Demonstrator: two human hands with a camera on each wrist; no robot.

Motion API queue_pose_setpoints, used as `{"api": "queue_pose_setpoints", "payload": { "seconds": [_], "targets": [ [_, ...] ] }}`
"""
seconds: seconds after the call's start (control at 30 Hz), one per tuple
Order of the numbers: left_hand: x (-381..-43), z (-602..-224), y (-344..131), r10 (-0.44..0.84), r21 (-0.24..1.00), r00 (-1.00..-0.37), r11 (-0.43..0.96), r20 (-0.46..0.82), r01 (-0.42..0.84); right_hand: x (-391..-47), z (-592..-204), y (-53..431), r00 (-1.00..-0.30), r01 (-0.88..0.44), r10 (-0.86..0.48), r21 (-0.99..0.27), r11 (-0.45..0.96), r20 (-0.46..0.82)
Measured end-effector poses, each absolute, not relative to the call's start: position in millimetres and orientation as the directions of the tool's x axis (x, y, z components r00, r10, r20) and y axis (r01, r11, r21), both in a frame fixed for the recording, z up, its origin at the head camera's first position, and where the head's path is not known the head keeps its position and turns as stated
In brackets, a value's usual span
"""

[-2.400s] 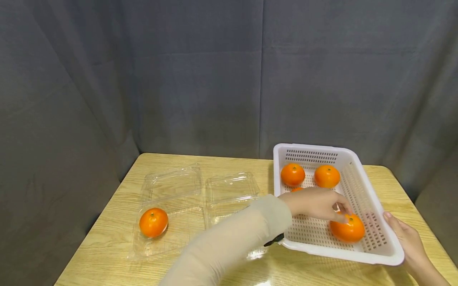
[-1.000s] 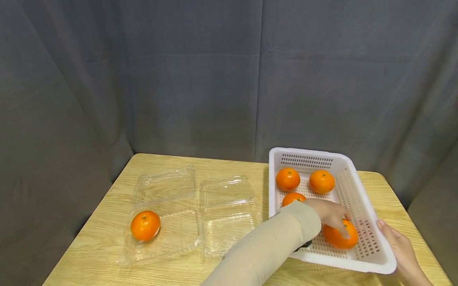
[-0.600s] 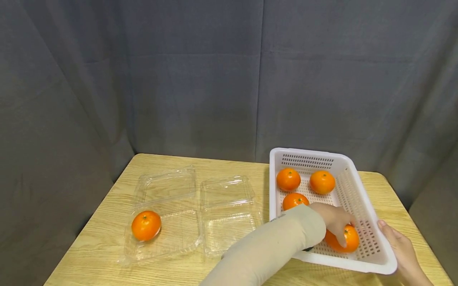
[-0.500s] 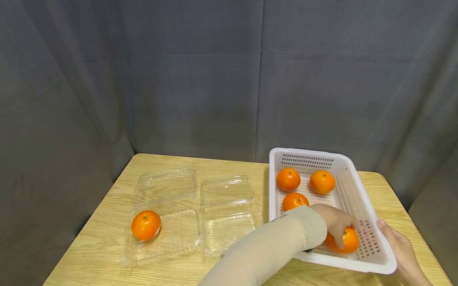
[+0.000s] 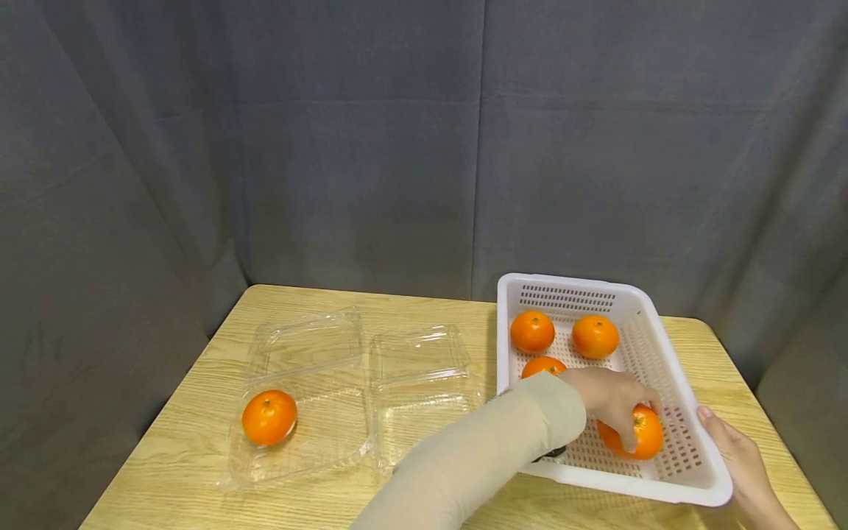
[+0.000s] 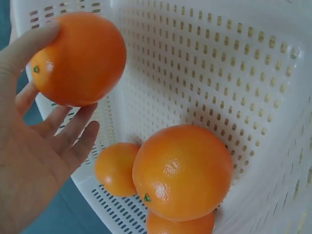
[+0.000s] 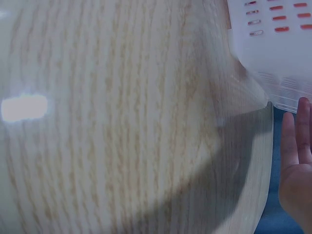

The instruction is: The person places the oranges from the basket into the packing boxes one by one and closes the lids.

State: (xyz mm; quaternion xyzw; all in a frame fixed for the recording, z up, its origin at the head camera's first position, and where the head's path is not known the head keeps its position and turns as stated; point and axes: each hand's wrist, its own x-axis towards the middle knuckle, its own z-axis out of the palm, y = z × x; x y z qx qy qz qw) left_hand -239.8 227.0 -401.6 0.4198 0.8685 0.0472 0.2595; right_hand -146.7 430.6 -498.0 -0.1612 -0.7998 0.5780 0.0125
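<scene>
My left hand [image 5: 612, 401] reaches into a white perforated plastic basket [image 5: 680, 383] and grips the orange [image 5: 649, 433] nearest its front right corner. In the left wrist view the thumb lies on top of that orange [image 6: 83, 58], with fingers underneath. Three other oranges lie in the basket: one at back left [image 5: 532, 331], one at back right [image 5: 595, 337], and one [image 5: 543, 366] partly hidden behind the forearm. Outside the basket's right side is my right hand [image 5: 745, 460], thumb at the rim; in the right wrist view its straight fingers [image 7: 288, 139] touch the basket's lower edge.
Two clear hinged plastic boxes stand with lids up on the wooden table [image 5: 179, 442]. An orange [image 5: 269, 418] sits in the left box [image 5: 331, 423]; the right box [image 5: 424, 419] is partly behind the sleeve [image 5: 477, 456]. Grey curtains [image 5: 358, 147] hang around the table.
Over these frames the left hand goes from fingertips over the front orange to gripping it. Since half a second ago, hand and orange have shifted slightly up and back. The right hand stays put.
</scene>
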Motion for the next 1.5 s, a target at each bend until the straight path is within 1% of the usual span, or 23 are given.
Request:
{"api": "queue_pose_setpoints", "payload": {
  "seconds": [0.2, 0.33, 0.57, 0.63, 0.8, 1.0, 1.2, 1.5],
  "targets": [
    [-240.0, -396.7, 223.3, 0.787, 0.276, -0.526, 0.610, -0.323, 0.743, -145.4, -497.0, 429.3, -0.949, 0.245, 0.266, -0.931, 0.271, -0.172],
    [-234.8, -390.6, 218.5, 0.807, 0.258, -0.516, 0.584, -0.288, 0.769, -145.1, -496.8, 428.6, -0.949, 0.241, 0.266, -0.934, 0.263, -0.170],
    [-227.3, -380.9, 205.7, 0.813, 0.237, -0.544, 0.581, -0.208, 0.778, -144.8, -496.2, 429.3, -0.943, 0.257, 0.275, -0.932, 0.256, -0.185],
    [-226.4, -378.6, 199.9, 0.812, 0.258, -0.552, 0.584, -0.189, 0.770, -144.5, -496.5, 430.0, -0.943, 0.258, 0.276, -0.931, 0.258, -0.185],
    [-225.2, -372.4, 181.5, 0.807, 0.359, -0.574, 0.581, -0.138, 0.731, -144.4, -497.5, 431.2, -0.949, 0.240, 0.267, -0.935, 0.262, -0.169],
    [-222.9, -366.8, 154.1, 0.797, 0.468, -0.602, 0.551, -0.048, 0.691, -145.6, -498.2, 430.1, -0.953, 0.221, 0.265, -0.936, 0.275, -0.148],
    [-218.9, -367.3, 126.7, 0.759, 0.472, -0.650, 0.557, 0.045, 0.683, -146.0, -499.0, 429.1, -0.952, 0.209, 0.278, -0.937, 0.281, -0.129],
    [-213.3, -373.8, 92.0, 0.693, 0.493, -0.689, 0.533, 0.211, 0.687, -146.3, -497.8, 428.3, -0.952, 0.207, 0.278, -0.939, 0.275, -0.128]
  ]
}}
